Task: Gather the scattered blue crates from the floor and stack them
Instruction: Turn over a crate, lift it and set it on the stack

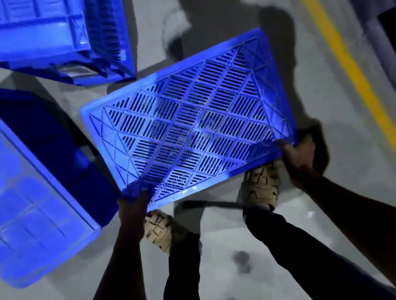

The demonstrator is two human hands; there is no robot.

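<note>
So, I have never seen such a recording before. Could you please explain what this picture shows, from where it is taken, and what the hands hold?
There is no machine here. A person wears a camera on the head, so this single picture looks down along the person's own arms and legs to the floor.

The left hand and the right hand each grip the near edge of one blue crate. Its slotted bottom faces the camera.

Two more blue crates are on the grey floor: one at the left and one at the top. Both seem to lie on their sides.

A yellow line runs along the floor at the right. Below the held crate you see the person's sandals.
</note>
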